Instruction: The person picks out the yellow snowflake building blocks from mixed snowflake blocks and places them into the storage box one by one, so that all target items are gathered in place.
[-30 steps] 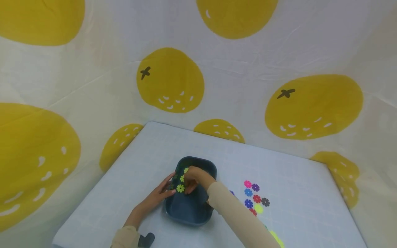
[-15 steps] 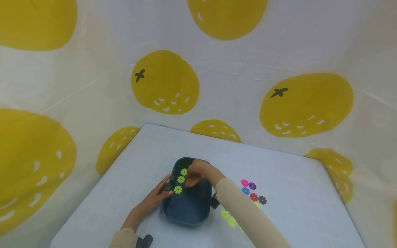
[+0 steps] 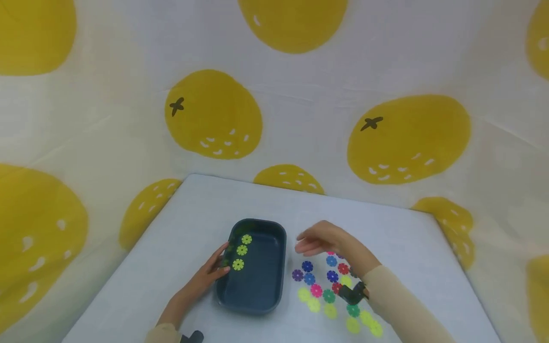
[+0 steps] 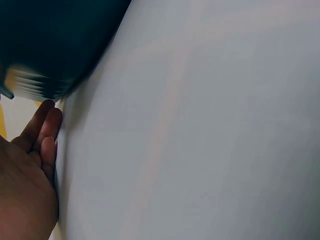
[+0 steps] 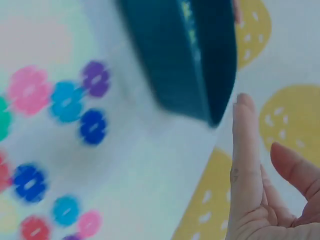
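Observation:
A dark blue-green tray [image 3: 253,281] holds three yellow-green slotted building discs [image 3: 242,250] in a line near its left wall. My left hand [image 3: 206,274] rests against the tray's left side, thumb at the rim; in the left wrist view its fingers [image 4: 48,122] lie fairly straight by the outer wall. To the right of the tray, my right hand [image 3: 323,237] hovers over the table with nothing in it. Its fingers [image 5: 245,155] extend straight, thumb apart, in the right wrist view. Beneath it lie several discs, including a dark blue disc [image 3: 307,266] and a purple disc [image 3: 298,275].
Nearer the table's front are pink [image 3: 316,290], green [image 3: 329,296] and several yellow-green discs [image 3: 352,325]. The white table [image 3: 206,200] backs onto a curtain [image 3: 300,114] printed with yellow fruit. A dark wrist strap [image 3: 351,294] overlaps some discs.
My right hand has left the tray and moved right, over the loose discs. The three yellow-green discs stay in the tray. My left hand keeps its place at the tray's side.

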`<state>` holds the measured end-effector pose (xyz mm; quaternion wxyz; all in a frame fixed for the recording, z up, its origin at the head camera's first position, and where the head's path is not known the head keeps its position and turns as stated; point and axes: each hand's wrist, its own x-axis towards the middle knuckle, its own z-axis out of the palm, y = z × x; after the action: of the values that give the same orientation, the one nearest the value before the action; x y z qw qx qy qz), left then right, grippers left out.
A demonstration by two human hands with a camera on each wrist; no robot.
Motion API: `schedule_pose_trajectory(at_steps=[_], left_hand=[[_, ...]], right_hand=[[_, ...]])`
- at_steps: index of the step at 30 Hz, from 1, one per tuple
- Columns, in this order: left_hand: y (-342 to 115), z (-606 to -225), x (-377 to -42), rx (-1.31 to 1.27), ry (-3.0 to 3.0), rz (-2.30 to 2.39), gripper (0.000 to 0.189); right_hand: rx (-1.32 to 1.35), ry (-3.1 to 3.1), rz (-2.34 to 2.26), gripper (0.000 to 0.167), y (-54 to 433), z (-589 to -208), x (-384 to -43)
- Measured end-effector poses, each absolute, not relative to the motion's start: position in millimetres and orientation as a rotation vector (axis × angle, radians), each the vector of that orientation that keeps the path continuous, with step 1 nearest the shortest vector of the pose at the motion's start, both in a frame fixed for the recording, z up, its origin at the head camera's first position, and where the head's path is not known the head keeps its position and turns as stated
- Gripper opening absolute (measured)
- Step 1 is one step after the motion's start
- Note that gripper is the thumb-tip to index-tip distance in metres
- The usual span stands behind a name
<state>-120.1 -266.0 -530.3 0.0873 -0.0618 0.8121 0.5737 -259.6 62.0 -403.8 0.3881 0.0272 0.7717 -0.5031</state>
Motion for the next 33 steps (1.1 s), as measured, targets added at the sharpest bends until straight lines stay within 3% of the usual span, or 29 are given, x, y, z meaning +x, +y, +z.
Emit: schedule_pose_trajectory(at_steps=[7,13,22,33], left_hand=[[-266.3,-529.2,-120.1,-0.196,2.405,1.707,0.071],[-267.1,-528.4,-122.2,-0.193,2.38,1.711,0.072],[-265.9,-533.9,-122.1,-0.202,2.347,1.736,0.071],[-267.9,-530.4,-124.0,-0.209,2.358,1.7,0.073]], right_hand=[[0.194,2.074,-1.341,0.04,144.8,-432.5,-240.3],[0.086,2.237,-1.22,0.033,186.8,-457.9,-223.0],[-0.349,2.233,-1.093,0.036,212.3,-477.5,-214.3],[-0.491,2.278,-1.025,0.042,223.6,-494.8,-219.3]])
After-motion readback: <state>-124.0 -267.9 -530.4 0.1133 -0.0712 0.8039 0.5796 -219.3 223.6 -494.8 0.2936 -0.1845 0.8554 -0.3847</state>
